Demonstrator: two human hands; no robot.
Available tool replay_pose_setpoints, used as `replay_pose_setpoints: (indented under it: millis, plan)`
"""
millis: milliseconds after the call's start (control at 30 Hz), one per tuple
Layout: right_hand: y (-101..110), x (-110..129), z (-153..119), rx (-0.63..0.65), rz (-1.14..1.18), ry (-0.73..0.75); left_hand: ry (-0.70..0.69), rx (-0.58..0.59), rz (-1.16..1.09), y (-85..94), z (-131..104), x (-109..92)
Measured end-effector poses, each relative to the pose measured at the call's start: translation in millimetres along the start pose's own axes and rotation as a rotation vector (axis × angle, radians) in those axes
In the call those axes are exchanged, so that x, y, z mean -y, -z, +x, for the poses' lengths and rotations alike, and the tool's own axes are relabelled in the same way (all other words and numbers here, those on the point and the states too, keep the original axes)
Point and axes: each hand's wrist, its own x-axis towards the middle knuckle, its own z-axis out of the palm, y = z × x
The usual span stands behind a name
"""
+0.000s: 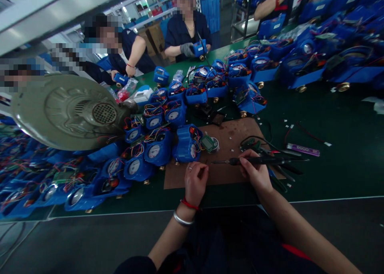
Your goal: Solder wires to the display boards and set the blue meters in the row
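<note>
Nearest me, my left hand [195, 180] hovers by the near part of the brown cardboard [243, 132], thumb and fingertips drawn together; I cannot tell whether anything fine is pinched there. My right hand [256, 174] grips a slim black tool [265, 161], much like a soldering iron, held nearly level above the cardboard, its thin tip pointing left towards those fingers. To work well like this, I should hold it lightly, steady my wrists, and keep my left fingertips clear of the tip, which may be hot. The loose hand tools around my right hand could foul the handle, so I'd want them aside. Just beyond my left hand, a blue housing [187, 146] sits at the cardboard's left edge, a green circuit board [208, 143] just right of it, best handled by its edges. Farther off, wired housings [157, 152] crowd the counter [318, 178], and across it co-workers [177, 36] hold others
</note>
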Motion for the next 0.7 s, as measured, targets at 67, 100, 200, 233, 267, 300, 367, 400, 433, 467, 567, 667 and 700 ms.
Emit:
replay_pose_setpoints:
  millis: [67,100,200,233,267,300,367,400,433,467,567,667,700]
  plan:
    - [0.3,0.6,-0.2,0.008,-0.01,-0.008,0.005,0.0,-0.01,-0.4,0.1,-0.2]
    - [0.4,0.9,-0.2,0.009,-0.013,-0.006,0.009,0.001,-0.015,-0.3,0.2,-0.2]
    - [0.4,1.6,0.0,0.0,-0.01,0.017,0.023,0.007,-0.027,0.8,0.2,0.2]
    - [0.4,1.8,0.2,-0.004,-0.005,0.022,0.025,0.009,-0.031,1.4,0.2,0.4]
    - [0.3,1.9,0.5,-0.004,-0.001,0.024,0.025,0.012,-0.035,2.0,0.2,0.5]
    - [0.3,1.9,0.7,-0.004,0.001,0.027,0.026,0.019,-0.037,2.5,0.2,0.6]
    - [0.4,1.5,1.0,-0.005,0.002,0.033,0.028,0.038,-0.037,3.2,0.2,0.5]
    - [0.6,1.2,1.1,-0.006,0.0,0.034,0.029,0.047,-0.037,3.4,0.3,0.4]
    - [0.8,0.7,1.1,-0.008,-0.001,0.033,0.031,0.05,-0.037,3.5,0.4,0.3]
    - [1.0,0.3,1.1,-0.01,-0.002,0.028,0.033,0.049,-0.037,3.5,0.7,0.2]
    - [1.6,-0.5,0.9,-0.007,0.003,0.007,0.047,0.033,-0.033,3.4,1.6,0.0]
    - [1.2,0.0,0.8,-0.005,0.002,0.002,0.058,0.031,-0.02,3.3,2.5,0.2]
    - [0.9,0.5,0.8,-0.004,-0.001,0.002,0.057,0.029,-0.018,3.2,2.6,0.3]
